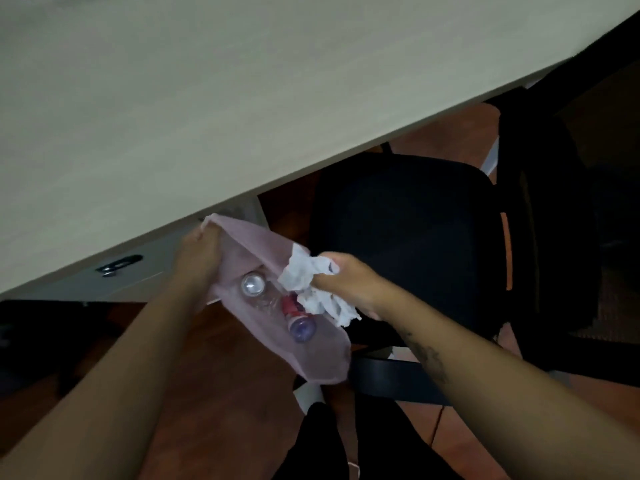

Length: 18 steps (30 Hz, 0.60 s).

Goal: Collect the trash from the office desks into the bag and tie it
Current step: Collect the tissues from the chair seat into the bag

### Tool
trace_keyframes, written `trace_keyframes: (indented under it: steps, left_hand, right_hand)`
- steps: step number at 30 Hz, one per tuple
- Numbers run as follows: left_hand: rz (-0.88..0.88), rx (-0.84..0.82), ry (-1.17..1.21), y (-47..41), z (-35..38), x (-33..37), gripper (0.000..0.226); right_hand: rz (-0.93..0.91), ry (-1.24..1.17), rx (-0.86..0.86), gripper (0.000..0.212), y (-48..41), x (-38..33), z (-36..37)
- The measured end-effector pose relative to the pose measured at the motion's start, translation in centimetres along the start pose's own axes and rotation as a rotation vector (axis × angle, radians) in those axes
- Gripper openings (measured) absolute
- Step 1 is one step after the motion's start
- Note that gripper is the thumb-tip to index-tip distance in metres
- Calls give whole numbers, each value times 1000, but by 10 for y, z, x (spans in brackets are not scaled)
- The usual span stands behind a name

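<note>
A thin pink plastic bag (313,355) hangs just below the desk's front edge, its mouth held wide. My left hand (199,252) grips the bag's upper left rim. Inside the bag lie a clear plastic bottle (254,287) and a second bottle with a red label and bluish base (299,325). My right hand (348,280) is closed on crumpled white paper (311,289), held right at the bag's mouth over the bottles.
The pale desk top (173,116) fills the upper left. A grey drawer unit with a dark handle (119,265) sits under it. A black office chair (408,237) stands to the right on a reddish-brown floor (221,393).
</note>
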<state>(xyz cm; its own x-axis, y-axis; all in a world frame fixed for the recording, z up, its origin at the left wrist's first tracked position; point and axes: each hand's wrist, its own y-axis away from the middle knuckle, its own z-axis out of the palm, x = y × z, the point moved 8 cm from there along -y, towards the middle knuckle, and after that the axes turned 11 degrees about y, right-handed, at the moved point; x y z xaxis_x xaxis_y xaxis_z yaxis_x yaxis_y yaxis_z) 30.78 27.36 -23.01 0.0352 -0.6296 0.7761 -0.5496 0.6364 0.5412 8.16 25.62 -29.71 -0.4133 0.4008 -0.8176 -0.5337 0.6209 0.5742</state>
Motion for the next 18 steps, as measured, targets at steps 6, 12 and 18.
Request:
trace_keyframes:
  steps: [6,12,18]
  left_hand:
    - [-22,-25,63,7,-7,1,36]
    - [-45,-4,74,5,-24,0,35]
    - [-96,9,14,2,-40,-7,39]
  right_hand:
    - [-75,284,-113,7,-20,-31,85]
    - [-179,557,8,26,-39,-30,129]
    - [83,144,-143,38,-22,-9,159]
